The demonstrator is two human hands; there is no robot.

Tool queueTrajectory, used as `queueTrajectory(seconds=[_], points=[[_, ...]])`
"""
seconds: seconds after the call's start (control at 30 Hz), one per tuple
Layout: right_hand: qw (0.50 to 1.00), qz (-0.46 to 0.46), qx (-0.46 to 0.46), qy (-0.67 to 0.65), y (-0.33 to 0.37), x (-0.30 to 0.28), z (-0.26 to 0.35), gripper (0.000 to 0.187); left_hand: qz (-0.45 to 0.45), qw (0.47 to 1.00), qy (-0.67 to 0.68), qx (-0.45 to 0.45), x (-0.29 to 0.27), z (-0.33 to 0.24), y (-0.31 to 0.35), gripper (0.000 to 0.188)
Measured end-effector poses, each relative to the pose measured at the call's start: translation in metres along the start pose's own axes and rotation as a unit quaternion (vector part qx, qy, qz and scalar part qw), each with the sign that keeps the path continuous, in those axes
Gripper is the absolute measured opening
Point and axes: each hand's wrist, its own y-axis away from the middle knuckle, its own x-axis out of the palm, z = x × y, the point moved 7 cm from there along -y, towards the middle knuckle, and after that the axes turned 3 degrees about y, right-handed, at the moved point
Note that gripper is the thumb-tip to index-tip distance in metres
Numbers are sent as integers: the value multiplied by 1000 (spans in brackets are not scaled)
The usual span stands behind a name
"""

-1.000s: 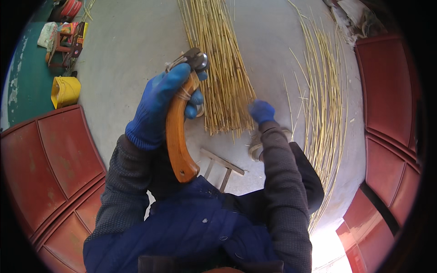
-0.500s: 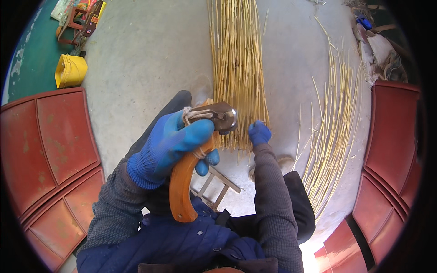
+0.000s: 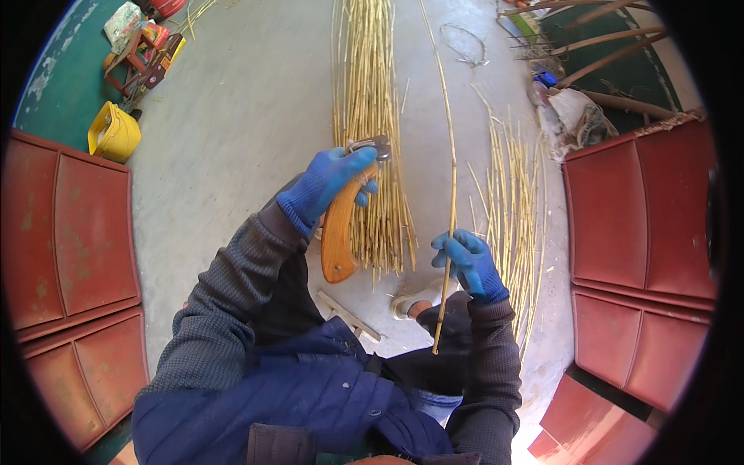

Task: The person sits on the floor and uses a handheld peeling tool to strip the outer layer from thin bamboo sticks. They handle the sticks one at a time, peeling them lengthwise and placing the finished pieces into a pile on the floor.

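Observation:
My left hand [image 3: 325, 186], in a blue work glove, is closed round a hand tool with a curved wooden handle [image 3: 339, 240]. Its small metal head [image 3: 380, 147], bound with pale cord, sticks out past the thumb. Behind the tool a thick bundle of straw-coloured stalks [image 3: 364, 85] lies lengthwise on the floor. In my gloved right hand [image 3: 474, 267] one long thin stalk [image 3: 450, 147] is pinched near its lower end. It stands apart from the bundle, with its far end running up to the top of the view.
A looser pile of stalks [image 3: 508, 205] lies to the right. Red padded seats [image 3: 93, 232] line both sides. At the left stand a yellow bucket [image 3: 115, 133] and a small wooden stool [image 3: 128, 62]. Cloth sacks [image 3: 572, 108] and poles are heaped at the far right.
My right hand has come away from the bundle's near end, rightward, and now holds a single stalk. The left hand with the tool has moved up, and the view has shifted.

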Motion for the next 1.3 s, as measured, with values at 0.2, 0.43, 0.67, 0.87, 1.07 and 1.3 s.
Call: queueTrajectory(seconds=[0.2,0.43,0.67,0.87,1.07,1.3], points=[[993,-33,-102,-43,53,9,47,35,53,997,-54,-12,30,20,37,52],[965,-108,-228,-63,72,5,97,34,194,915,-341,91,73,57,162,37],[944,-141,-284,-88,90,9,119,32,209,866,-438,124,76,67,205,37],[942,-142,-282,-111,89,11,107,33,182,890,-400,120,75,61,210,37],[954,-129,-235,-137,107,69,89,30,173,898,-384,125,66,41,205,35],[961,-48,-245,-122,122,91,88,32,136,909,-364,150,60,27,198,34]])
